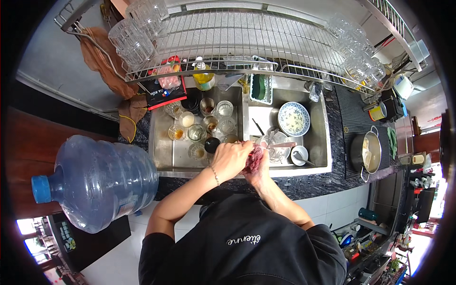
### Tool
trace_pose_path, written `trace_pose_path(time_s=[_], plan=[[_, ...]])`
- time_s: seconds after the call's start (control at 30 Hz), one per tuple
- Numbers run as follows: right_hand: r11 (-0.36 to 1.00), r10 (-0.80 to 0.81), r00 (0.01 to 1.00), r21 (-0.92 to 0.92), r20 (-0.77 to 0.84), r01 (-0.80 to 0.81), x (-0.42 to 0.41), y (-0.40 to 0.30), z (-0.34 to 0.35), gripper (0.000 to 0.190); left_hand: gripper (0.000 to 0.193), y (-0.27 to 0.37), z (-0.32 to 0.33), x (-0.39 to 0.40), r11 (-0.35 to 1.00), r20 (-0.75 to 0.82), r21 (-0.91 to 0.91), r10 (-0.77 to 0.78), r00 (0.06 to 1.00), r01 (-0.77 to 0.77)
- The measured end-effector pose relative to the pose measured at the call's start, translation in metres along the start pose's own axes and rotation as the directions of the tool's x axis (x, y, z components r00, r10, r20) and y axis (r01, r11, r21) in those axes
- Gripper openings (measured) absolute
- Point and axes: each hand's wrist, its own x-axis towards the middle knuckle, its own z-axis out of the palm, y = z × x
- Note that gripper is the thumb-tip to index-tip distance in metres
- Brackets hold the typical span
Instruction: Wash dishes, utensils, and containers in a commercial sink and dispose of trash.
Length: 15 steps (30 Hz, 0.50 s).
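Both hands meet over the front edge of the double sink (pixel 245 123), around a dark red, mesh-like scrubber (pixel 253 160). My left hand (pixel 231 156) grips its left side, with a thin bracelet at the wrist. From the right, my right hand (pixel 260 170) holds the same scrubber; part of its fingers is hidden behind it. Just beyond my right hand, in the right basin, lie a clear glass bowl (pixel 279 149), a pinkish-handled utensil (pixel 283 145) and a small white bowl (pixel 299 155) with a spoon in it. Used drinking glasses (pixel 196 133) stand in the left basin.
A blue-patterned bowl (pixel 294 119) sits farther back in the right basin. Overhead, a wire rack (pixel 245 39) carries glasses. A large water bottle (pixel 107 181) lies at left; a steel pot (pixel 370 153) stands right. Dish soap (pixel 204 78) is behind the sink.
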Motion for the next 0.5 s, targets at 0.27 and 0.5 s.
trace_pose_path(time_s=[0.27, 0.5], plan=[[0.99, 0.043, 0.999, -0.135, 0.031, -0.038, 0.004, -0.021, -0.03, 0.048, 0.012, -0.002, 0.061, 0.029, 0.997, 0.157, 0.057, 0.041, 0.987, -0.05], [0.953, -0.043, 0.994, -0.293, 0.1, 0.07, -0.002, -0.068, -0.059, 0.05, 0.04, -0.033, 0.088, 0.019, 0.931, 0.14, -0.181, -0.296, 0.945, 0.318]])
